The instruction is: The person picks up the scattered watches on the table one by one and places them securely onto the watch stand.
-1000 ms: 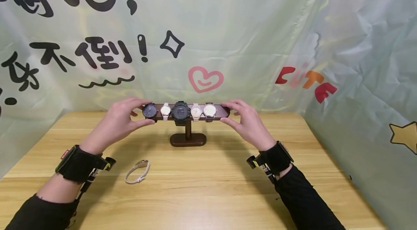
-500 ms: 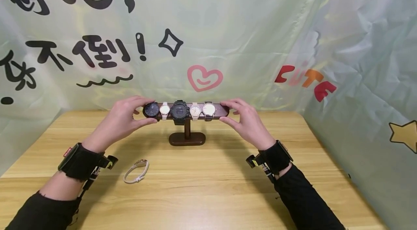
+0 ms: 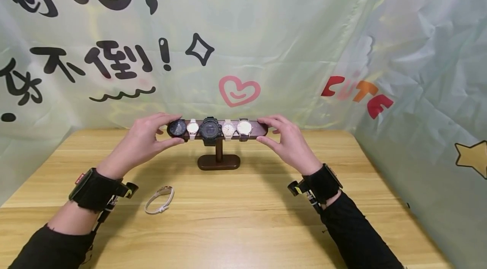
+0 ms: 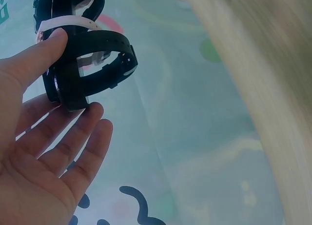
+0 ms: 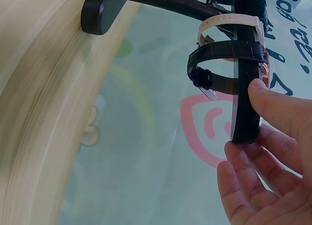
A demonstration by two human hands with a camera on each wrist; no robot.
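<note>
I had both hands up at the dark wooden watch stand [image 3: 218, 161], one at each end of its crossbar. My left hand [image 3: 142, 142] pinched the left end, thumb below and fingers over the top, right against the black-faced watch [image 3: 176, 128] that hung there; from the left wrist view my thumb [image 4: 46, 49] lay on that watch's black strap [image 4: 92, 42]. My right hand [image 3: 289, 142] held the right end the same way, thumb under and fingers curled over the tip of the bar, just beside the white-dialled watch [image 3: 244, 127] on a dark strap. I think my fingertips [image 5: 261, 95] touched the bar's end rather than the strap, though the right wrist view was too close to be sure.

Between those two hung a small pale watch [image 3: 192, 127], a chunky black digital-style watch [image 3: 211, 130] (the biggest of the row) and a cream-strapped watch [image 3: 228, 129]. A white-strapped watch [image 3: 160, 200] lay loose on the wooden table [image 3: 243, 218], near my left wrist and well apart from the stand.
</note>
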